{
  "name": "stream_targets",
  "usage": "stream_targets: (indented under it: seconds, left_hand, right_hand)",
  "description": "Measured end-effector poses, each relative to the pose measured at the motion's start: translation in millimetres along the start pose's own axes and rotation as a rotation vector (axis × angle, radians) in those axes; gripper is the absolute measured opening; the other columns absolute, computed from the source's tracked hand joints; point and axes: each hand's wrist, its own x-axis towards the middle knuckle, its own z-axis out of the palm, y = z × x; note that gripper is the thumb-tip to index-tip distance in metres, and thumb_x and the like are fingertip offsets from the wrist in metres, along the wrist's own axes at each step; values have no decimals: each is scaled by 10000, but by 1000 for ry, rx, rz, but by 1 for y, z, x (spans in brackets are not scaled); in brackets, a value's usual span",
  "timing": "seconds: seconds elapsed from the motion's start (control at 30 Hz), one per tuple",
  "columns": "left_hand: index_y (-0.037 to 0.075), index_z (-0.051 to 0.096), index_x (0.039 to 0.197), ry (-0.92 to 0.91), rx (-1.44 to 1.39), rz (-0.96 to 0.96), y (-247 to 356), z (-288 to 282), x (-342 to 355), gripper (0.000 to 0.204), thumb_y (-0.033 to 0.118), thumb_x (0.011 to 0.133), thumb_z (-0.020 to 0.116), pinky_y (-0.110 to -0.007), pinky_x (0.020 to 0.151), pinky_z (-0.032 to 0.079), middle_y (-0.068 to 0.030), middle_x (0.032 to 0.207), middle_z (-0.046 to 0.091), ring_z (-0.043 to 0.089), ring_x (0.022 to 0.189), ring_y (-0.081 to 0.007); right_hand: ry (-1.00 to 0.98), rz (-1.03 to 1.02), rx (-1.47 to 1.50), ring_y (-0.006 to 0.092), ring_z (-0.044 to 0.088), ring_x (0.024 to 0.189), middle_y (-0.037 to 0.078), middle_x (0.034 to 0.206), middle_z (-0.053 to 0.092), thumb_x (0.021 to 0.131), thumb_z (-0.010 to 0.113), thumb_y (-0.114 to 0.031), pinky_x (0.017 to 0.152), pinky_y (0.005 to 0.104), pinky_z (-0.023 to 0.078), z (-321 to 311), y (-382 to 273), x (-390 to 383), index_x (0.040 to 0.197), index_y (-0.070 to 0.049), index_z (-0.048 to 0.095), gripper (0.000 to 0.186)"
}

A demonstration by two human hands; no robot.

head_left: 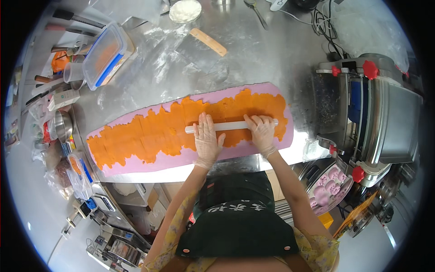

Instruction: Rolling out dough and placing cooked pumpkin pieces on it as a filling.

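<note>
A broad steel table (263,59), streaked with white dust (165,59), stretches out beneath the pink sheet (176,162) that I work on with both arms extended. A bulky metal machine (398,120) with red knobs (370,69) stands beyond the sheet's right end, apart from it. The sheet itself, long and narrower at its left end, lies flat near the table's front edge. A ragged-edged orange layer (158,131) covers most of the sheet, with an uneven pink border showing along the far and near sides. Beyond the sheet's far side, toward its left end, sits a clear lidded box (108,71); off its near right corner is a tray (323,210) of rounded pink shapes (333,188). A white rolling pin (233,126) lies over the sheet's right half, on the orange layer, roughly along the sheet's length. A wooden-handled scraper (208,41) rests beyond the sheet's far side, near its middle. My gloved left hand (207,140) lies palm down across the pin's left end, fingers straight and close together, thumb held out to the side. My gloved right hand (262,133), near the sheet's right end, bends its fingers over the pin; whether they close beneath it, I cannot tell. Well beyond the sheet's far side sits a mound of white powder (185,10), with a spoon (258,16) farther right
</note>
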Motion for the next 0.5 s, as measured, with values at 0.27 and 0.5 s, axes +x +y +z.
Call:
stream_targets:
  seconds: [0.27,0.5]
  left_hand:
    - [-78,256,1472,-106,56,58,64,23,70,943,479,822,653,-548,1156,186,-258,1539,260,195,1459,-384]
    - [-59,243,1486,-16,194,131,58,9,161,918,539,871,570,-548,1166,165,-232,1567,215,150,1470,-380]
  right_hand:
    - [-156,-41,-132,331,373,1346,58,1430,451,832,657,-229,1081,535,324,-48,71,3,1426,-120,446,640]
    - [-177,113,-310,362,283,1412,34,1534,357,881,566,-474,1109,597,253,-35,75,83,1461,-155,411,680]
